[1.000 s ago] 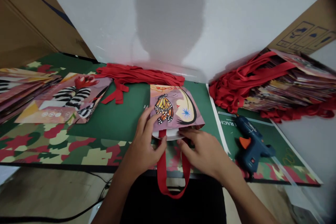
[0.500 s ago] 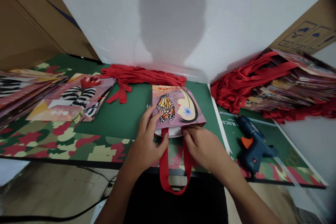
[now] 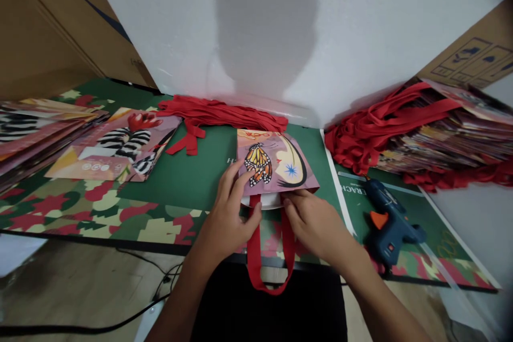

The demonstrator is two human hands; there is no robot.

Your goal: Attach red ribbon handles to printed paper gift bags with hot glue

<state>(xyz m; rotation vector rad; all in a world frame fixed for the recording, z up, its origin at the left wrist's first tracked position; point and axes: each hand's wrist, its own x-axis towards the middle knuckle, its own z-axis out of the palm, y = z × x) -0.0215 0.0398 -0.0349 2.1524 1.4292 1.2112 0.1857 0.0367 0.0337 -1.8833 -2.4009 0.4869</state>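
Your paper bag (image 3: 276, 177) lies at the centre of the frame, printed face up, mouth toward you. Your left hand (image 3: 230, 219) is spread, fingers resting on the print, thumb at the left strand of the red handle (image 3: 254, 256). Your right hand (image 3: 316, 220) reaches into the mouth; its fingertips are hidden, so I cannot tell whether they pinch. You seem to be setting the handle's right end; that calls for steady pressure there, with the bag held flat. The loop droops past the table (image 3: 202, 171) edge at lower centre, where it could snag. Red straps (image 3: 232, 112) crowd the bag's far edge; the glue gun (image 3: 395, 230) limits you at right, so sideways room looks wider leftward.
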